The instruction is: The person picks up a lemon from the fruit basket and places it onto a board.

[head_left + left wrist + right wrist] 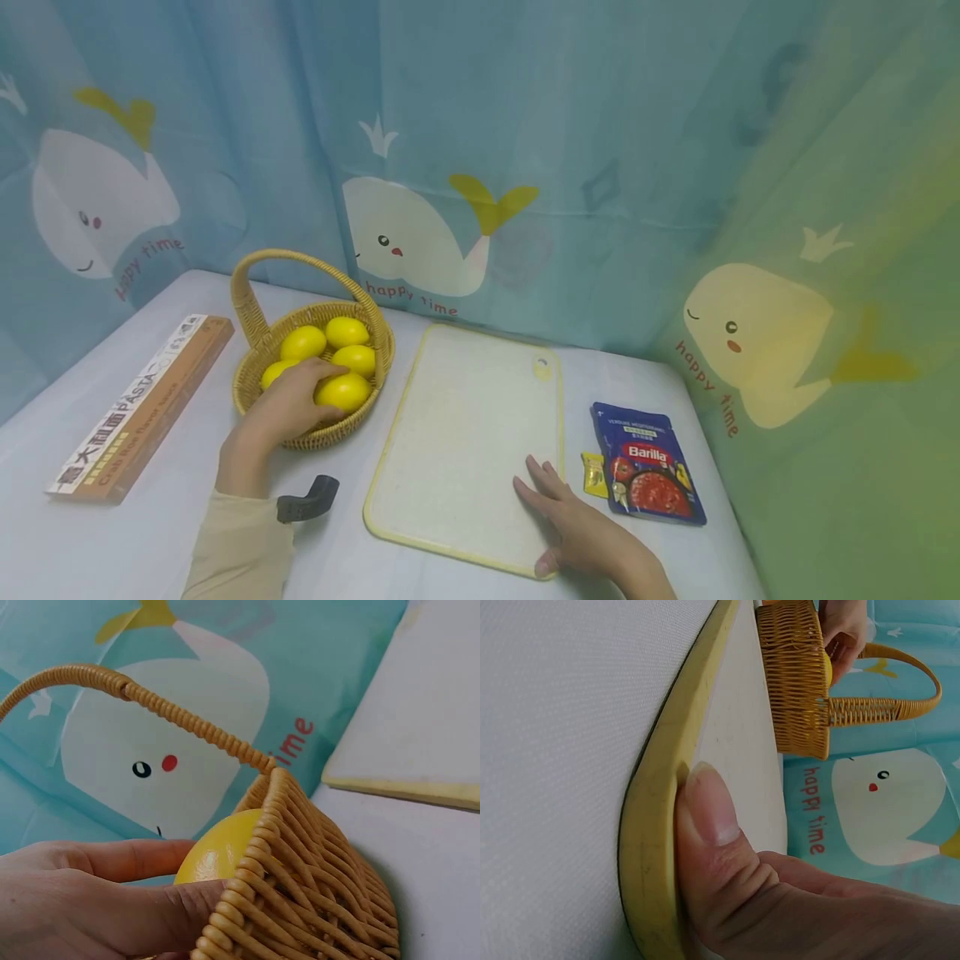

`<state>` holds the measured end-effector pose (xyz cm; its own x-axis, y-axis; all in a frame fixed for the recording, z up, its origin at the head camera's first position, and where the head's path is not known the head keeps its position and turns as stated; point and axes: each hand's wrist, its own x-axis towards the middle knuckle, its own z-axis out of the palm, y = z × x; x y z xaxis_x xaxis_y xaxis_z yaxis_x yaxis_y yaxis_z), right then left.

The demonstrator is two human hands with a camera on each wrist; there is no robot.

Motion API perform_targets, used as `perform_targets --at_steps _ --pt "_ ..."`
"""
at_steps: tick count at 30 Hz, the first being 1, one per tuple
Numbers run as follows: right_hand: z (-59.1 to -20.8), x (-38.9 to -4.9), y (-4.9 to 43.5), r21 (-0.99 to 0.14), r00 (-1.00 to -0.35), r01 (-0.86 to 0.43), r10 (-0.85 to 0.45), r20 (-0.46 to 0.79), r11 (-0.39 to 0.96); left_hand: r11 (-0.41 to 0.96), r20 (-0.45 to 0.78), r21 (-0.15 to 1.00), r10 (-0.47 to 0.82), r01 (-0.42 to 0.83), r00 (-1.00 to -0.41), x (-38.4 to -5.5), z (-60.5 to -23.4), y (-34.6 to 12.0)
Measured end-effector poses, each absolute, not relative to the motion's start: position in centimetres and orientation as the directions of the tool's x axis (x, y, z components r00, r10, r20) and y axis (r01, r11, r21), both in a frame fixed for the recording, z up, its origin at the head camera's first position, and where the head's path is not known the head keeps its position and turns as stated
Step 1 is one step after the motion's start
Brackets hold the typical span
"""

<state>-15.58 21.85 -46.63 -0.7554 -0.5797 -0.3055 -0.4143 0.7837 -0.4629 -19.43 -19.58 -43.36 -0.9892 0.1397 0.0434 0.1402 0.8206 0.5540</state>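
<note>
In the head view, a wicker basket (251, 383) with a tall handle holds several yellow lemons, among them one lemon (303, 342) at the back left. My left hand (288, 400) reaches over the near rim and grips the front right lemon (344, 392) between thumb and fingers. From the left wrist, that lemon (217, 847) shows just inside the wicker rim, its lower part hidden. My right hand (581, 529) rests with spread fingers on the near right corner of a white cutting board (465, 433). Its thumb (714, 806) lies along the board's yellow edge.
A long pasta box (142, 408) lies left of the basket. Right of the board are a blue Barilla sauce pouch (648, 462) and a small yellow packet (595, 475). A black curved piece (309, 500) juts from the left sleeve. Curtains (600, 167) stand behind the table.
</note>
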Motion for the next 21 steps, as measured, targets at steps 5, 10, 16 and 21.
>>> perform_targets --at_steps 5,10,16,21 --pt "-46.5 -15.7 22.0 -0.46 -0.75 -0.437 -0.595 -0.287 0.773 0.829 0.059 0.542 0.126 0.137 -0.99 -18.9 -42.8 -19.5" --pt "-46.4 -15.7 21.9 -0.472 -0.752 -0.423 -0.591 -0.294 0.773 0.829 0.086 0.54 0.117 0.145 -0.989 -18.3 -42.1 -19.5" --pt "-46.4 -15.3 21.9 -0.464 -0.754 -0.445 -0.6 -0.266 0.766 0.82 0.102 0.551 0.115 0.153 -0.988 -18.0 -41.6 -19.7" --pt "-46.5 -15.3 21.8 -0.455 -0.757 -0.445 -0.596 -0.269 0.771 0.832 0.094 0.539 0.098 0.133 -0.991 -17.8 -41.3 -20.2"
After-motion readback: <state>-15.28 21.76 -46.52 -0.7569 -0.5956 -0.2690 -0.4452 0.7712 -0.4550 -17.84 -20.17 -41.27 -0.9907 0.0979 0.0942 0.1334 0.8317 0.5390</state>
